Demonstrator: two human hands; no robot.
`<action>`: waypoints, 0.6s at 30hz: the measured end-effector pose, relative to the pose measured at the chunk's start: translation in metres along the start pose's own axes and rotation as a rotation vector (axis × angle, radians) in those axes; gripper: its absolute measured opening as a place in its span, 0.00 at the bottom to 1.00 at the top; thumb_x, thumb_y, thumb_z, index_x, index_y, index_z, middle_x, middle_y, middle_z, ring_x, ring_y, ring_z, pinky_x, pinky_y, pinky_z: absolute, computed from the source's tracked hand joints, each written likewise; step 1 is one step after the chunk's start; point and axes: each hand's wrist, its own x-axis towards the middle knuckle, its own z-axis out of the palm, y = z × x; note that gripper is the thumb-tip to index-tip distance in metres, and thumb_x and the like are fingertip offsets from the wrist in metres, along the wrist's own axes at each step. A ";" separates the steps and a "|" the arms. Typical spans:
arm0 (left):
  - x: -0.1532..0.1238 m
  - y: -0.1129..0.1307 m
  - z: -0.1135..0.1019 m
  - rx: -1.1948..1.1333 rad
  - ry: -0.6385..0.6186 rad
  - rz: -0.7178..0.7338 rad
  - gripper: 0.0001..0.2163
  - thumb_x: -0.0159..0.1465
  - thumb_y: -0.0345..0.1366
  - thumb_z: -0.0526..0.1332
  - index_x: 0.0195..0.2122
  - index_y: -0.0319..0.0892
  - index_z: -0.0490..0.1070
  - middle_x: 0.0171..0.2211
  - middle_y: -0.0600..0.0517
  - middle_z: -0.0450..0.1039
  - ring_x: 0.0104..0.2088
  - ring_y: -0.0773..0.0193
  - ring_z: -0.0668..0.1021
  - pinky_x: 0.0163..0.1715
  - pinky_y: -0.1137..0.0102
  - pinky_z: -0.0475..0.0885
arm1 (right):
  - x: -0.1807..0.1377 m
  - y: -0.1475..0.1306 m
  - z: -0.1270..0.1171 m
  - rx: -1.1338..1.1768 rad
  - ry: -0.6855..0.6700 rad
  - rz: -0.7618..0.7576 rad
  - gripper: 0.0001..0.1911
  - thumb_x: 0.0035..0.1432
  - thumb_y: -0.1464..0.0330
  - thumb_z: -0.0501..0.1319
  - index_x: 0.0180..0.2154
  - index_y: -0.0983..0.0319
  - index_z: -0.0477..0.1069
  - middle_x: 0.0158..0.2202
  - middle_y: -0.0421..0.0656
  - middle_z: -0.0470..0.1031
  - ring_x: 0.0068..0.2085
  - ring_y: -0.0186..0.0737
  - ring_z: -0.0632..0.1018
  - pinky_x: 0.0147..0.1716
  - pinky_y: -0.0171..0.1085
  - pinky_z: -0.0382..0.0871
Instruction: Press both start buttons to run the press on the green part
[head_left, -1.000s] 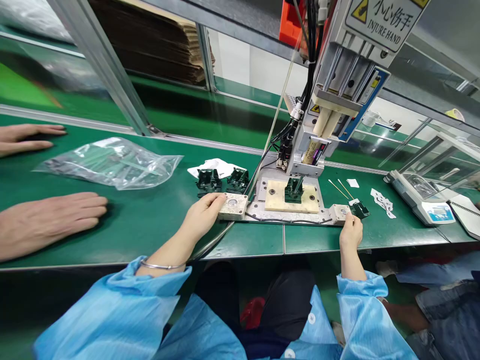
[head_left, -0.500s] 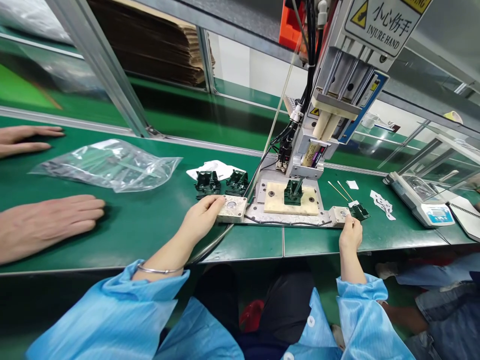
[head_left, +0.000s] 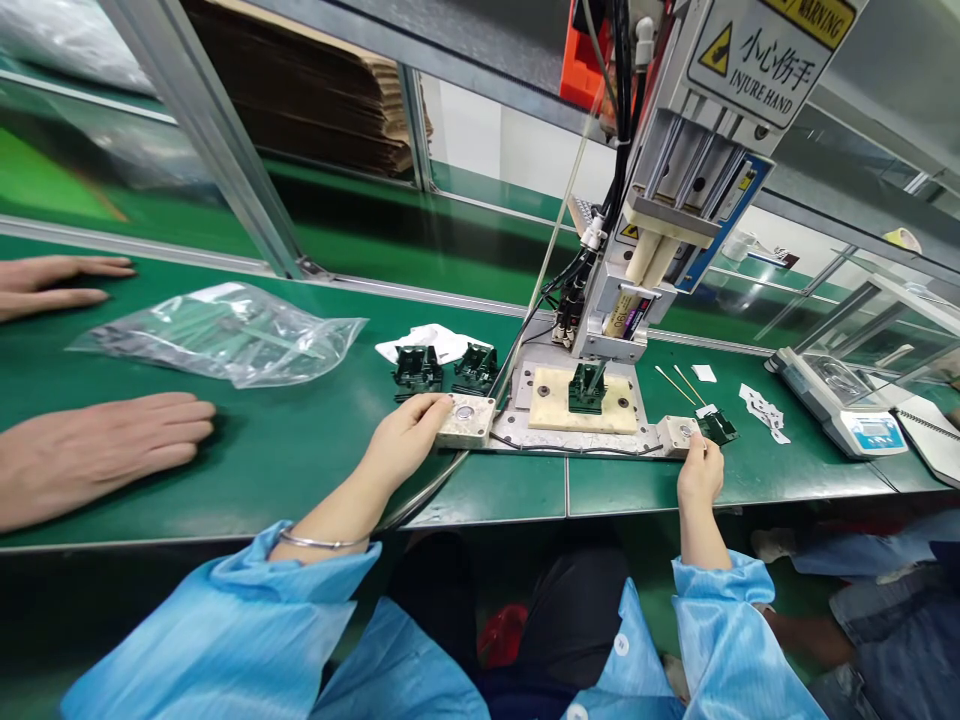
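My left hand (head_left: pixel 409 435) is closed around the outer end of the left button block (head_left: pixel 474 428), a pale metal block with a round silver button. My right hand (head_left: pixel 702 472) grips the outer side of the smaller right button block (head_left: pixel 676 434). Between them, a dark green plastic part (head_left: pixel 586 390) sits on the cream fixture plate (head_left: pixel 545 412) under the press (head_left: pixel 637 270). Two similar dark parts (head_left: pixel 418 370) rest beyond my left hand on the bench. Another dark part (head_left: pixel 718 428) lies just beyond my right hand.
Another person's hands (head_left: pixel 105 450) lie on the bench at the left, beside a clear plastic bag (head_left: pixel 240 340). Cotton swabs (head_left: pixel 688 383), a cut white sheet (head_left: pixel 763 412) and a digital scale (head_left: pixel 840 400) are at the right. Cables (head_left: pixel 420 500) run by the left block.
The view has shifted slightly. Both my hands stay on the button blocks, and the dark part remains on the fixture plate under the press.
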 end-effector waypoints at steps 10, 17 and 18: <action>0.001 -0.002 0.001 0.001 -0.002 0.014 0.22 0.56 0.54 0.50 0.41 0.44 0.71 0.46 0.50 0.71 0.48 0.54 0.70 0.52 0.63 0.63 | 0.001 0.001 0.000 -0.001 -0.007 -0.011 0.27 0.56 0.49 0.46 0.41 0.62 0.70 0.41 0.50 0.70 0.45 0.52 0.70 0.46 0.44 0.59; 0.002 -0.002 0.001 0.006 -0.005 0.011 0.22 0.56 0.54 0.50 0.41 0.45 0.71 0.45 0.51 0.71 0.48 0.54 0.70 0.51 0.63 0.62 | 0.001 0.001 0.001 -0.003 -0.004 -0.013 0.27 0.56 0.49 0.46 0.42 0.62 0.70 0.41 0.51 0.70 0.46 0.52 0.70 0.47 0.44 0.59; 0.002 -0.002 0.001 0.007 -0.004 0.009 0.22 0.56 0.55 0.50 0.41 0.45 0.71 0.46 0.51 0.71 0.48 0.54 0.70 0.51 0.63 0.62 | 0.001 0.001 0.001 -0.007 -0.004 -0.013 0.27 0.56 0.49 0.46 0.42 0.62 0.70 0.41 0.51 0.70 0.46 0.52 0.70 0.47 0.44 0.59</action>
